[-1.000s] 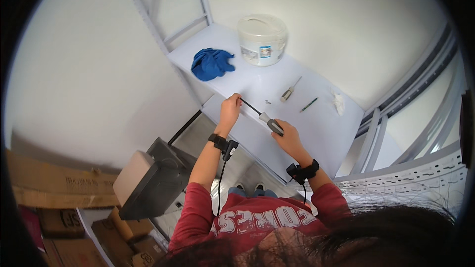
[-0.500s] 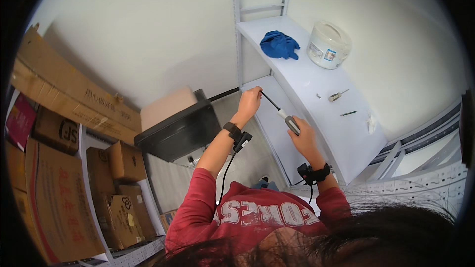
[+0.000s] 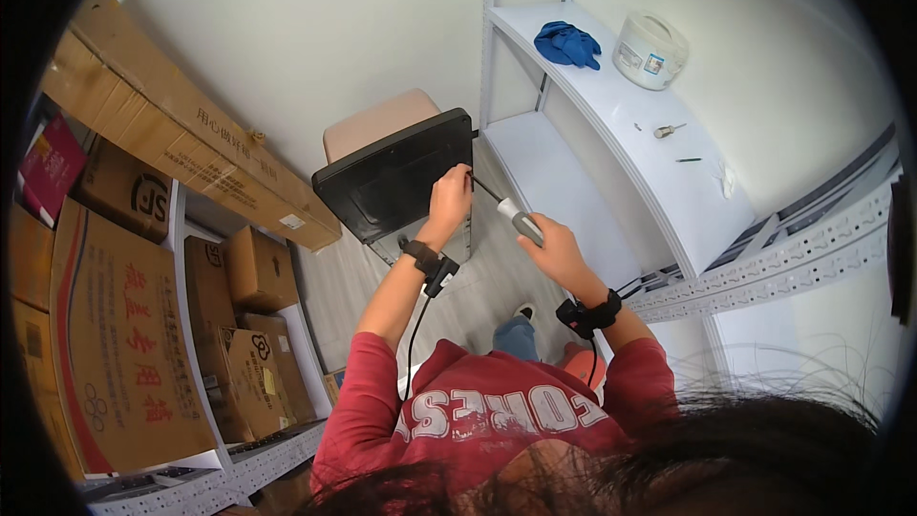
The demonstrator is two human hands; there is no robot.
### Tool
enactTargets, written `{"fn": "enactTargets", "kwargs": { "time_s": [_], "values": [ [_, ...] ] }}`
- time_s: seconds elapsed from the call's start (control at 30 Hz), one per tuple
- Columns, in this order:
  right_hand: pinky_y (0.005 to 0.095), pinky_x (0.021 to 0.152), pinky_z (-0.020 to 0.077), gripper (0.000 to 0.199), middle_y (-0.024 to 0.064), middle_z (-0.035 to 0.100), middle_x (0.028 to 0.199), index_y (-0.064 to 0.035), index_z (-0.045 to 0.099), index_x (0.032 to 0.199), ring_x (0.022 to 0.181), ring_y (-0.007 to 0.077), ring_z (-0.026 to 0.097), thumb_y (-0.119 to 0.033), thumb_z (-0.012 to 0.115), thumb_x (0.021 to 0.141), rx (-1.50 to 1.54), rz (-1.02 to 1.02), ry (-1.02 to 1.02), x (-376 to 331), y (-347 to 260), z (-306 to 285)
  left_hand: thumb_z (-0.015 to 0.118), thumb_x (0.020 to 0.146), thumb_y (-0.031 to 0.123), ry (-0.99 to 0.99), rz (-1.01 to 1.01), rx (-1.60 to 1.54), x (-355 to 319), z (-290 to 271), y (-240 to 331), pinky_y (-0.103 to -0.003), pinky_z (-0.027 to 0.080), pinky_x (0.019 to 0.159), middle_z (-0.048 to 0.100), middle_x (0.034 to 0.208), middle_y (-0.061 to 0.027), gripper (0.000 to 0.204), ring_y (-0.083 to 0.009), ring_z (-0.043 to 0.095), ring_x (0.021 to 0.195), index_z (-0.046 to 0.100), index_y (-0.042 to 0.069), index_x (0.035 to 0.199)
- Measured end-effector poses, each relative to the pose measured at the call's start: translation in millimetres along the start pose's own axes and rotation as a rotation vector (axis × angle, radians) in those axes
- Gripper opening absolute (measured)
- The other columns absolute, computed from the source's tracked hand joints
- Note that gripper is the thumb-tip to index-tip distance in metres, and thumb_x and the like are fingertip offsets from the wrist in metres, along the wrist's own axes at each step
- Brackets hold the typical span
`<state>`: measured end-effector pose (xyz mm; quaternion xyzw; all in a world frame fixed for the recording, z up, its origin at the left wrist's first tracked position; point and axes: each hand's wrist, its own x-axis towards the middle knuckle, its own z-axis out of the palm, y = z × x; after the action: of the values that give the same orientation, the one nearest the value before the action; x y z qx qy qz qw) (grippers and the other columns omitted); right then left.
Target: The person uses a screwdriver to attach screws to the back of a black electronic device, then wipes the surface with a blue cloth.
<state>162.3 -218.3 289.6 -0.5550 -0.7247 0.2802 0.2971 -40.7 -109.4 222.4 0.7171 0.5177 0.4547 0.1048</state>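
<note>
Right fingers [image 3: 544, 224] grip the screwdriver [image 3: 507, 206], which points diagonally forward-left into pinching left fingers [image 3: 462, 174].

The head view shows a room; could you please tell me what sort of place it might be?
Probably a storeroom: cardboard boxes stand on a rack at left, and a white shelf at right bears a tub and a blue cloth.

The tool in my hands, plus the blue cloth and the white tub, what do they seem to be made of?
Tool: the shaft is probably dark-finished metal, being thin and straight; the grey-and-white handle looks like plastic, perhaps with rubbery grey parts.
Cloth: soft, matt fabric, judging by its crumpled folds.
Tub: likely plastic, given its smooth, pale, rounded wall.
</note>
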Motion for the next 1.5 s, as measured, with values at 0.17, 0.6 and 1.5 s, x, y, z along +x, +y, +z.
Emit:
{"fn": "enactTargets", "kwargs": {
  "time_s": [0.17,0.6,1.5],
  "values": [
    [0.0436,0.062,0.0463,0.038,0.0228,0.061,0.077,0.0032,0.055,0.105,0.073,0.0397,0.06,-0.026,0.064,0.082,0.041,-0.002,-0.031,-6,-7,16,0.057,0.08,0.0,0.042,-0.024,0.021,-14,-21,2,-0.037,0.051,0.066,0.063,0.083,-0.0181,0.018,-0.0327,0.063,0.074,0.059,0.0,0.099],
    [0.0447,0.071,0.0463,0.041,0.0242,0.059,0.094,0.0017,0.049,0.112,0.085,0.0419,0.058,-0.021,0.065,0.082,0.054,-0.126,0.157,18,20,-6,0.054,0.079,-0.007,0.077,-0.114,-0.188,30,4,29,-0.035,0.051,0.078,0.06,0.102,-0.0152,0.051,-0.0255,0.062,0.088,0.038,0.001,0.127],
    [0.0425,0.074,0.0483,0.043,0.0197,0.06,0.106,-0.0011,0.049,0.117,0.091,0.0387,0.059,-0.018,0.065,0.081,0.136,-0.07,0.251,77,52,28,0.061,0.076,0.004,0.097,0.186,0.506,107,21,-58,-0.039,0.041,0.077,0.061,0.094,-0.0078,0.029,-0.027,0.055,0.092,0.064,0.008,0.105]
  ]
}}
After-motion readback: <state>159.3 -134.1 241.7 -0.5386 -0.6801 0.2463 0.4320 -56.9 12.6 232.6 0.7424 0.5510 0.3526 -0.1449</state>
